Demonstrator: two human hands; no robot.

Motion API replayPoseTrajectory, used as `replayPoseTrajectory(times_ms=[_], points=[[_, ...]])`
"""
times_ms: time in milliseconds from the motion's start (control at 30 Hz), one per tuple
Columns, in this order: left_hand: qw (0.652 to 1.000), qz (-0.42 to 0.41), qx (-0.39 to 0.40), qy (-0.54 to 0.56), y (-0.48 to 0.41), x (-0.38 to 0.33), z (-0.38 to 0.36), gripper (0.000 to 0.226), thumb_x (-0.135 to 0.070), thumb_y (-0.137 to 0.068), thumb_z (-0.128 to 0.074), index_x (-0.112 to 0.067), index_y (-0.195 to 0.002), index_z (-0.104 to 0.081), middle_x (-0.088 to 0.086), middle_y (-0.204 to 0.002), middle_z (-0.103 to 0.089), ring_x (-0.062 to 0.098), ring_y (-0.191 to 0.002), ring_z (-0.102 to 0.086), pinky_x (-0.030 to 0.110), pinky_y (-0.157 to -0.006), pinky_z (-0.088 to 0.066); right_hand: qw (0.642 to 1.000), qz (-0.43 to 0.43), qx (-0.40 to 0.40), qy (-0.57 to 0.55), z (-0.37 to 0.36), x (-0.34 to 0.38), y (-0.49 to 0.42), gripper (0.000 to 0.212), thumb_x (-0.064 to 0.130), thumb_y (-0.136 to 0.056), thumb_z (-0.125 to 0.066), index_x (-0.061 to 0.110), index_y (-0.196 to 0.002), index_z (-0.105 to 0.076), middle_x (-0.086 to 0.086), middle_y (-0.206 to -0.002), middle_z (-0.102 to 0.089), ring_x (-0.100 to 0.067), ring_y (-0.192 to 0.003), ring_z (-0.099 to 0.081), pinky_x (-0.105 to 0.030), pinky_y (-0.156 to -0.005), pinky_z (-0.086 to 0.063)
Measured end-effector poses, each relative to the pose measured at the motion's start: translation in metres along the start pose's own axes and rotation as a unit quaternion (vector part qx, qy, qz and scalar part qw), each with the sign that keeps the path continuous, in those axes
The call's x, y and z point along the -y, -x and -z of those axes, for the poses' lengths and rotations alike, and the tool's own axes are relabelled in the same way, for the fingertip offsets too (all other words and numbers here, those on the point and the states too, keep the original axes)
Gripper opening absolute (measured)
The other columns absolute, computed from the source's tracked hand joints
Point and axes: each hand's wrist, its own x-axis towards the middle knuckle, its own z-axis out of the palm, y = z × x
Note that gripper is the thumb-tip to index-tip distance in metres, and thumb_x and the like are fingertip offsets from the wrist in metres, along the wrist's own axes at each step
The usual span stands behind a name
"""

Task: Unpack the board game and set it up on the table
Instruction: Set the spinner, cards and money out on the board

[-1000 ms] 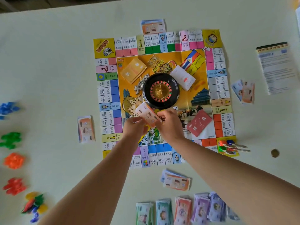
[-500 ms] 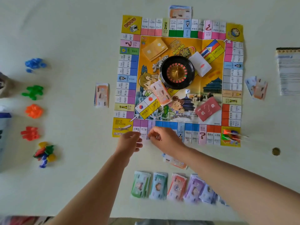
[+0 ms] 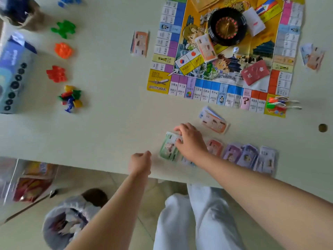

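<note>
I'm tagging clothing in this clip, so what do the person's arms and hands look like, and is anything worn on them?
Both the left forearm and right forearm are bare to the frame edge: no sleeves, watch or bracelet show. The left grip and right grip are ungloved bare hands. No rings are visible, though blur hides fine detail.

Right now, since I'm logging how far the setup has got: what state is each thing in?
Board, unfolded, lying flat.
Wheel, upright on the board's middle.
Die, on the board beside the wheel.
Red deck, stacked on the board.
Green notes, stacked, partly under the right hand.
Right hand, fingers curled on the green notes.
Left hand, loosely curled, empty.
</note>
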Motion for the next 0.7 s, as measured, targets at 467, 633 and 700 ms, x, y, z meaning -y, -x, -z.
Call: replayPoseTrajectory(times_ms=[467,633,700], points=[[0.903,0.172,0.093,0.383,0.002,0.057,-0.01,0.033,-0.013,-0.084,-0.056,0.001,-0.114,-0.052,0.024,-0.112,-0.063,0.037,-0.101,-0.064,0.054,-0.092,-0.05,0.997,0.03,0.014,0.07,-0.027,0.015,0.034,0.036,0.019,-0.09,-0.052,0.017,-0.126,-0.049,-0.003,-0.124,-0.05,-0.021,-0.117,-0.046,-0.036,-0.097,-0.031],[0.914,0.154,0.101,0.361,0.005,0.069,-0.006,0.023,-0.009,-0.088,-0.053,0.003,-0.107,-0.056,0.023,-0.105,-0.064,0.035,-0.098,-0.063,0.048,-0.091,-0.05,0.995,0.065,0.056,0.054,-0.048,0.023,0.059,0.037,0.017,-0.09,-0.053,0.017,-0.128,-0.05,-0.004,-0.124,-0.05,-0.021,-0.117,-0.044,-0.034,-0.099,-0.032],[0.927,0.145,0.081,0.335,0.009,0.077,-0.003,0.008,-0.002,-0.09,-0.052,0.002,-0.096,-0.055,0.021,-0.092,-0.062,0.031,-0.084,-0.062,0.045,-0.08,-0.052,0.995,0.062,0.069,0.037,-0.054,0.025,0.065,0.037,0.016,-0.089,-0.054,0.016,-0.126,-0.051,-0.004,-0.123,-0.05,-0.021,-0.116,-0.046,-0.036,-0.1,-0.035]])
